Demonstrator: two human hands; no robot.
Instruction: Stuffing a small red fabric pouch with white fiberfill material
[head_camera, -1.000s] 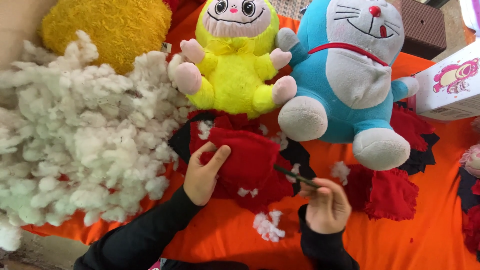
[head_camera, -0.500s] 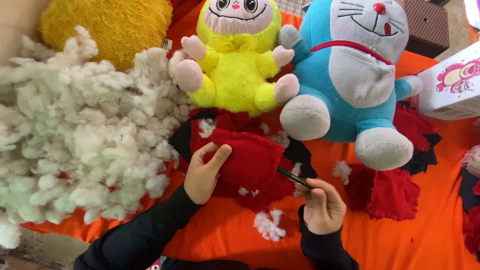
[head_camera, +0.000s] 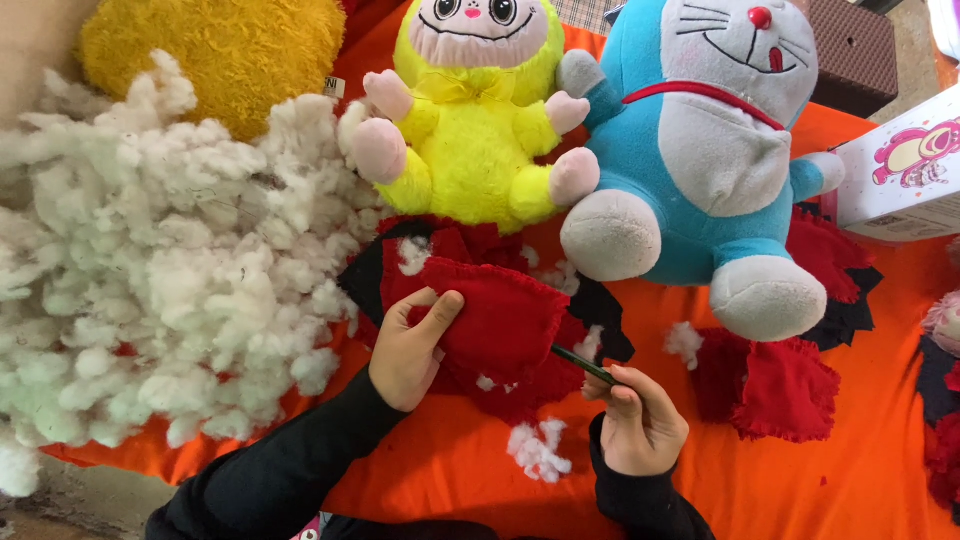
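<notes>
Two hands work over a red fabric piece (head_camera: 500, 320) that lies on an orange cloth (head_camera: 800, 480), just in front of a yellow plush toy (head_camera: 475, 130) and a blue-and-white plush cat (head_camera: 700, 150). The left hand (head_camera: 410, 350) presses on the near-left edge of the red piece, its fingers (head_camera: 440, 315) curled over the fabric and pinching it. The right hand (head_camera: 640, 425) is closed around a thin dark stick (head_camera: 582, 365), whose far tip touches the right edge of the red piece. Black fabric shows under and beside the red piece. A big heap of white stuffing (head_camera: 160, 290) fills the left side, touching the yellow toy's foot, and a small tuft of stuffing (head_camera: 540, 450) lies between the two wrists. Another red fabric piece (head_camera: 780, 385) lies right of the stick, below the cat's foot. A white box (head_camera: 900, 170) stands at the right edge.
</notes>
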